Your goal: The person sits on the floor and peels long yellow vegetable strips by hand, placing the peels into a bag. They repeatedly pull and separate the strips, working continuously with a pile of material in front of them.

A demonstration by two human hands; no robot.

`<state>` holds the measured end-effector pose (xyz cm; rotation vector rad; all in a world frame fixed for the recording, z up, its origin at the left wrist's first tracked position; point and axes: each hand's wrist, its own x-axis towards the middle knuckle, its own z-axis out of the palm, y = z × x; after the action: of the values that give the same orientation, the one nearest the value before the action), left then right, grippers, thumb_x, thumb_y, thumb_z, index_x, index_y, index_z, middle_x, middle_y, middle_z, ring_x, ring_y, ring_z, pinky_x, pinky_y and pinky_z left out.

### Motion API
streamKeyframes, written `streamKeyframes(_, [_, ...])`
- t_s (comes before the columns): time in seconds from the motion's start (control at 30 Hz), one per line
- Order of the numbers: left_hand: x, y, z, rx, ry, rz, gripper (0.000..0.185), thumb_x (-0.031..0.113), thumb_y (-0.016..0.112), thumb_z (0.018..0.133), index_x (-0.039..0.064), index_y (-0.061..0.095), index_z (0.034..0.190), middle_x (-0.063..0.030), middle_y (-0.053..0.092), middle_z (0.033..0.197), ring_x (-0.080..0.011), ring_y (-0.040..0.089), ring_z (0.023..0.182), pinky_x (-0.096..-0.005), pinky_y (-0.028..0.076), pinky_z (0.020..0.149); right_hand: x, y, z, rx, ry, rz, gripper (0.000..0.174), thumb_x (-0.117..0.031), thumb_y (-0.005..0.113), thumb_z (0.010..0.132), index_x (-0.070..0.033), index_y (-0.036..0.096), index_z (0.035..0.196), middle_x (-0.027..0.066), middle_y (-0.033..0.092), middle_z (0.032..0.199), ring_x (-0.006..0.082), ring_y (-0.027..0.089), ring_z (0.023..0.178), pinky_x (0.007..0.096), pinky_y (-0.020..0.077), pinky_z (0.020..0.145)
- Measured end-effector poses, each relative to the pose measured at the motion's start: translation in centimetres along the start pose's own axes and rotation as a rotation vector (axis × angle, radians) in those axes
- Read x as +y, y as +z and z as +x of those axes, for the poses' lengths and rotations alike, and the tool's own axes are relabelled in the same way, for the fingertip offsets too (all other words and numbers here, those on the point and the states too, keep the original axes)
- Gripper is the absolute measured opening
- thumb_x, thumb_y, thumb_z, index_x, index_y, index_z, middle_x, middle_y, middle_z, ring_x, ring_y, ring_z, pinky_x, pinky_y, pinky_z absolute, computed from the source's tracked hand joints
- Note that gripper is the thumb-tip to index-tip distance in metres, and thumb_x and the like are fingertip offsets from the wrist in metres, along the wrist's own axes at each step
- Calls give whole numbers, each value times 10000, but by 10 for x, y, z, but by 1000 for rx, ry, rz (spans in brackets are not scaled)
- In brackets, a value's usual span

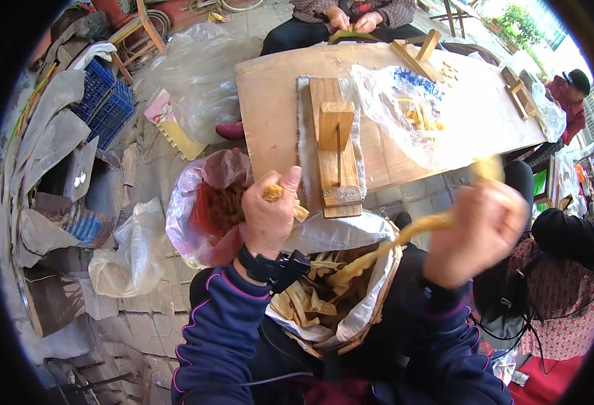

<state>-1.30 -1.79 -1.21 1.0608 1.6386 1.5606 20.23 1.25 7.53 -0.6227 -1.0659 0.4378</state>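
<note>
My left hand [271,212] is closed around a yellowish dried strip or piece [272,193], its ends showing at the thumb and beside the fingers. On the right, my right hand [479,230] is blurred and grips a long yellow strip [418,226] that hangs down to a lined basket [392,283] on my lap. Dried strips [304,301] lie inside the basket. Between my hands, a wooden block tool with an upright piece and a thin metal rod [340,152] rests on a cloth at the edge of the wooden table [271,116].
A pink plastic-lined container [185,212] with dark pieces stands left of the table. On the table are a clear plastic bag [383,101] with yellow pieces and other wooden tools [418,61]. A co-worker's hands [352,21] are across the table; another person [572,104] sits at right.
</note>
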Motion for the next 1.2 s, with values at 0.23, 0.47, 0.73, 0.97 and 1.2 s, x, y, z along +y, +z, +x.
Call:
streamKeyframes(0.23, [23,-9,-22,-293,-77,-240,271,240,583,987,-7,693,970,-42,653,768,-75,565,603,-221,460,558,-4,-6,-15,-917,98,-378,178,-8,772,766,-67,606,736,46,614,713,131,600,599,269,488,555])
streamKeyframes(0.47, [10,0,-40,-512,-422,-425,232,175,582,972,-28,686,927,-22,650,773,-77,582,636,-220,454,555,35,-2,-55,-1227,22,-235,156,-183,746,798,-87,624,791,85,617,694,302,628,608,378,494,539])
streamKeyframes(0.73, [35,-19,-51,-1283,-308,-493,191,143,665,904,6,682,1035,-19,675,828,-77,588,683,-238,474,614,33,0,-47,-1138,627,-150,293,-254,653,943,-3,643,792,124,609,627,156,558,544,315,461,535])
streamKeyframes(0.97, [28,-18,-32,-499,844,356,352,218,786,717,141,718,1053,-27,569,770,-209,581,628,-332,460,529,26,-3,-62,-1094,1387,151,281,-246,568,990,-42,644,814,-38,573,702,31,449,609,217,374,542])
streamKeyframes(1.2, [30,-15,-44,-234,928,326,303,137,773,752,19,696,1020,-92,647,1009,-234,632,693,-335,506,587,19,-3,-82,-667,1515,381,122,-171,644,950,-50,638,962,-10,616,752,45,491,584,191,365,521])
